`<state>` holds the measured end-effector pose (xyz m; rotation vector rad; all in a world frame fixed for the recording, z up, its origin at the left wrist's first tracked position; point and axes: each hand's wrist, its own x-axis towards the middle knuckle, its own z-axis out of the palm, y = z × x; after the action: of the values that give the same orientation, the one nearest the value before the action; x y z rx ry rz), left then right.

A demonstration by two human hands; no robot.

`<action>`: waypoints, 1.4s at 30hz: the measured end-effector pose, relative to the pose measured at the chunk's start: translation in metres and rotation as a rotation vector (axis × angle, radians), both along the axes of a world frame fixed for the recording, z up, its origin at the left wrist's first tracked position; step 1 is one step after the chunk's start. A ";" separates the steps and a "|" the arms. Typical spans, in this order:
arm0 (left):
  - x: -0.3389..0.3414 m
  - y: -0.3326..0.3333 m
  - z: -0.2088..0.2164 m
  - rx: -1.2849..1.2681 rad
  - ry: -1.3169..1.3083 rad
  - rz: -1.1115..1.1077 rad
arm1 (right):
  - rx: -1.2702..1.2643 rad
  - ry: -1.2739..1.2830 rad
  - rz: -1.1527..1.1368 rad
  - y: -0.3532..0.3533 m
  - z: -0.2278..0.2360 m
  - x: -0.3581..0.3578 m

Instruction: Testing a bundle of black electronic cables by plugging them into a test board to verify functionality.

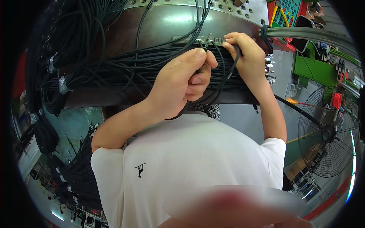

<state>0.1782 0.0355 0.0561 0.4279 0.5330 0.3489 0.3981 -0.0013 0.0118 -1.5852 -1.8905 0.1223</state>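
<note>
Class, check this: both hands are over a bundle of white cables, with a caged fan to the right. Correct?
No: the head view shows a bundle of black cables, not white. The left hand and right hand are over it, with the caged fan to the right.

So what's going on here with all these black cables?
A person in a white shirt is handling cables bare-handed. The left hand pinches what looks like a cable end at a slotted metal strip. The right hand is at the strip's right end; whether it grips the strip is hard to tell. Long black cables lie bundled across the dark bench.
</note>
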 end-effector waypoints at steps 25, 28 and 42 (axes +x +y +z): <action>-0.017 0.034 0.029 1.063 0.367 -0.435 | -0.209 0.485 -0.051 -0.010 0.002 0.022; -0.031 0.077 0.020 1.025 0.415 -0.317 | -0.229 0.331 -0.044 -0.016 0.009 0.022; 0.072 0.153 -0.075 0.480 -0.283 0.003 | 0.136 -0.034 -0.120 0.155 0.002 0.093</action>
<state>0.2500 0.1881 -0.0194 0.8267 0.1678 0.5340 0.4916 0.1542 0.0133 -1.6114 -1.7834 -0.0842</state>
